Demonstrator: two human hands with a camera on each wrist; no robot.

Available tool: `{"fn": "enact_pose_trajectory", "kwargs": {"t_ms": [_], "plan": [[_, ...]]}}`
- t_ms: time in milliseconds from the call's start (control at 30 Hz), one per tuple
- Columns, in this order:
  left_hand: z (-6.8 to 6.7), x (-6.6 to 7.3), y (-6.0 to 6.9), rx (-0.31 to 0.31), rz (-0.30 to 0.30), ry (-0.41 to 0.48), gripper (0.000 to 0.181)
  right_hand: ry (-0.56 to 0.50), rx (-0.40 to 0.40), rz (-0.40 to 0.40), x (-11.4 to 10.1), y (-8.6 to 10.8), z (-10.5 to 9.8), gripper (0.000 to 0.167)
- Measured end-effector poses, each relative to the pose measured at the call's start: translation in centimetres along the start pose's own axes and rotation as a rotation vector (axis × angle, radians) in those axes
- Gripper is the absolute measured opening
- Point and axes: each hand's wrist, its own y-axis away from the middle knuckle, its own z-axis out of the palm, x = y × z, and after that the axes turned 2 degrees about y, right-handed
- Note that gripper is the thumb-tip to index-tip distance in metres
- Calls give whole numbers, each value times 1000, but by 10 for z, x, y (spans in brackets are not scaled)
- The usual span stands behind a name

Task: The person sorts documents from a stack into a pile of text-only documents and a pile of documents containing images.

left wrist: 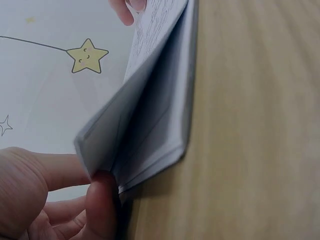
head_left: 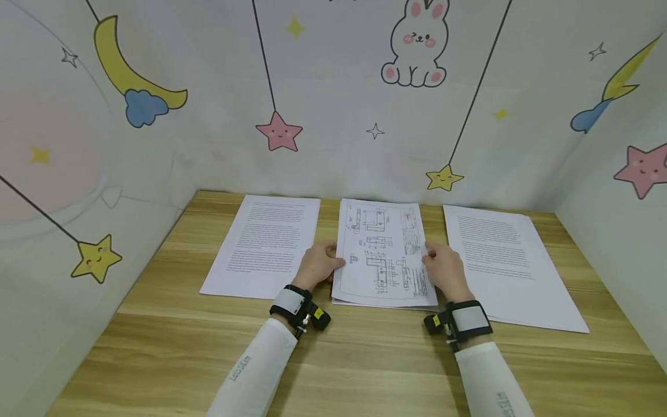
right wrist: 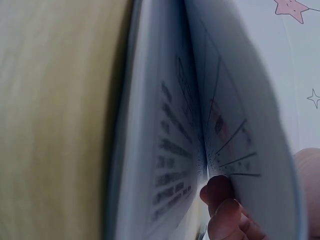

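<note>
A stack of paper [head_left: 375,246] with technical drawings printed on its top sheet lies in the middle of the wooden table. My left hand [head_left: 316,265] pinches the left edge of the upper sheets [left wrist: 107,135], thumb and fingers on opposite faces. At the right edge, my right hand [head_left: 447,271] grips the same lifted portion, its fingertips [right wrist: 220,192] tucked underneath. A gap separates these raised sheets from the lower part of the stack [right wrist: 165,165], where dark print is visible. How many sheets are raised I cannot tell.
Left of the drawings lies a text-printed paper stack [head_left: 266,243], and another text-printed stack [head_left: 502,260] lies to the right. The wooden table [head_left: 375,365] meets a white cloth backdrop [head_left: 333,168] with cartoon stars behind and on both sides.
</note>
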Motion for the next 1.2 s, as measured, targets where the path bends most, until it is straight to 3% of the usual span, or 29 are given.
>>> {"fn": "enact_pose_trajectory", "kwargs": {"t_ms": [400, 800, 1033, 1200], "plan": [[0, 2, 1, 6, -11, -34, 57, 106, -68, 12, 0, 2, -3, 39], [-2, 0, 0, 22, -13, -19, 52, 131, -74, -20, 7, 2, -10, 45], [0, 12, 6, 24, 48, 111, 46, 102, -47, -30, 11, 2, -27, 47], [2, 25, 12, -20, 111, 232, 43, 70, -17, -48, 11, 9, -46, 49]]}}
